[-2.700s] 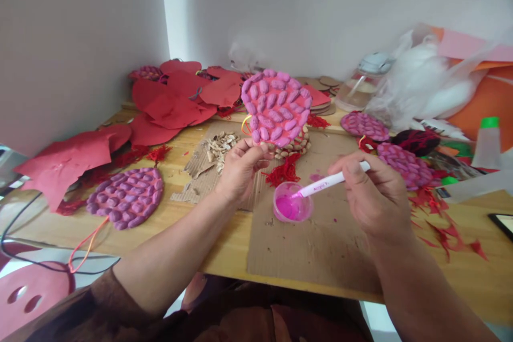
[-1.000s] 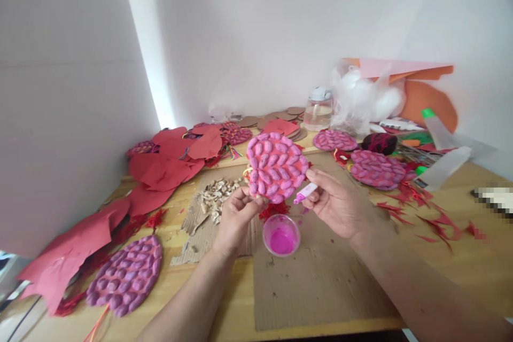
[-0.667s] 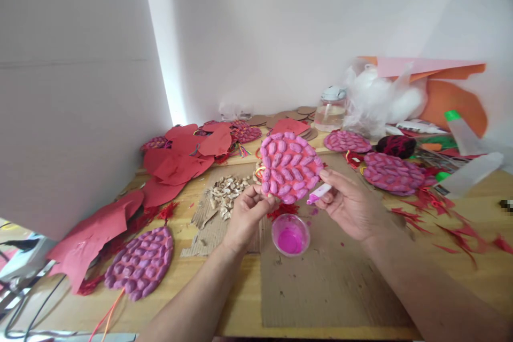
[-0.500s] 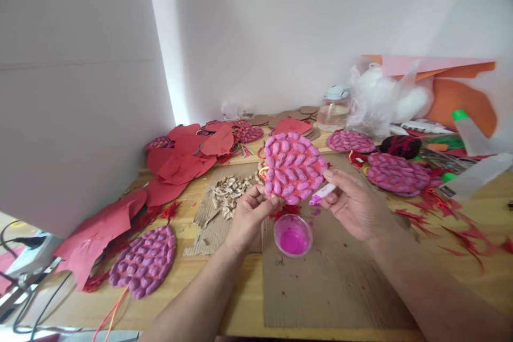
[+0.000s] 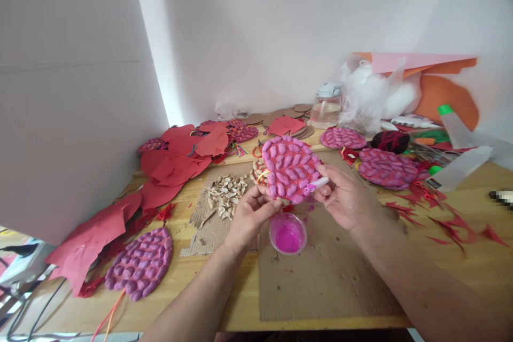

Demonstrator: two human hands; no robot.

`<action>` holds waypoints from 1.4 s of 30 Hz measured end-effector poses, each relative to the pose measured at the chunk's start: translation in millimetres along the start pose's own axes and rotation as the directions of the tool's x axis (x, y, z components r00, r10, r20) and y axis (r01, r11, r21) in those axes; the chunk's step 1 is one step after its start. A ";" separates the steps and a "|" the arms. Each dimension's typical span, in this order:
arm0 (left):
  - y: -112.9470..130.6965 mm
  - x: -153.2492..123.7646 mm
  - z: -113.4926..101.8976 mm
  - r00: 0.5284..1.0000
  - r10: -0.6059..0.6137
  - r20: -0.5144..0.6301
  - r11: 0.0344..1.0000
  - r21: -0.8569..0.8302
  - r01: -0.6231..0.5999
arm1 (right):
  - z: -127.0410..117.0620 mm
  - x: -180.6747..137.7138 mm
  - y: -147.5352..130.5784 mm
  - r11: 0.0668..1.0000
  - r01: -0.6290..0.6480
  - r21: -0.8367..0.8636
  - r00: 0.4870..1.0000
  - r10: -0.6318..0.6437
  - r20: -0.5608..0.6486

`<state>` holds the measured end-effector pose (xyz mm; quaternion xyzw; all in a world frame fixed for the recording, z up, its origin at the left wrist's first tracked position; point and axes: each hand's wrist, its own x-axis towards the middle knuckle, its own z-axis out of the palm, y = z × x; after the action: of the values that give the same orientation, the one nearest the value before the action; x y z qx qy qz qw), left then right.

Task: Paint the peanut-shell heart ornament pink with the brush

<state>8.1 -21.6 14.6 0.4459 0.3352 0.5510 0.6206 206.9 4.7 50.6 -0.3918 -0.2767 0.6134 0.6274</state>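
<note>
My left hand (image 5: 249, 216) pinches the lower edge of a pink shell-covered disc (image 5: 289, 167) and holds it up over the table. My right hand (image 5: 343, 199) grips a white paintbrush (image 5: 317, 185) whose pink tip touches the disc's lower right edge. Just below both hands stands a small clear cup of magenta paint (image 5: 287, 233) on a sheet of cardboard (image 5: 320, 278).
A purple shell disc (image 5: 138, 263) lies at the front left, more pink ones (image 5: 385, 168) at the back right. Red paper cut-outs (image 5: 176, 155) cover the left side. Peanut shells (image 5: 225, 195) are heaped behind my left hand. A jar (image 5: 325, 106) and bottles (image 5: 451, 123) stand at the back.
The brush left the paint cup and rose to the disc; its tip now rests on the disc's lower right edge. The disc came down a little, closer to the table.
</note>
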 end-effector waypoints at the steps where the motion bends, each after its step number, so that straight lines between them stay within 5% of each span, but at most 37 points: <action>1: 1.0 -0.2 0.2 1.000 0.004 0.005 1.000 0.007 -0.004 | -0.4 0.3 0.2 1.000 -0.009 0.004 1.000 0.009 -0.001; 15: 19.6 3.7 -13.6 0.999 0.031 -0.029 0.984 0.178 -0.025 | 0.3 2.4 2.9 0.995 -0.095 0.007 0.995 0.095 -0.025; 19: 23.8 7.1 -20.9 0.978 0.108 -0.178 0.967 0.247 -0.061 | -0.5 3.3 2.5 0.995 -0.100 0.001 0.995 0.100 -0.029; 24: 37.1 12.9 -17.9 0.908 0.185 -0.377 0.982 0.115 -0.152 | -0.8 1.7 2.1 0.994 -0.109 -0.027 0.994 0.109 0.003; 29: 53.6 27.1 -9.5 0.975 0.035 -0.218 0.984 0.175 0.004 | 2.1 -4.6 0.0 0.991 -0.105 -0.077 0.993 0.108 0.040; 34: 61.7 42.1 -4.2 0.988 -0.015 -0.152 0.943 0.326 0.065 | 3.9 -7.9 -0.5 0.987 -0.103 -0.124 0.991 0.113 0.075; 42: 73.0 38.4 3.6 0.993 -0.062 -0.101 0.950 0.300 0.090 | 3.7 -9.7 -1.3 0.983 -0.094 -0.161 0.986 0.114 0.121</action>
<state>-10.2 15.2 86.2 0.4973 0.4609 0.4881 0.5496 203.6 -4.3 54.9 -0.4124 -0.3427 0.6462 0.5430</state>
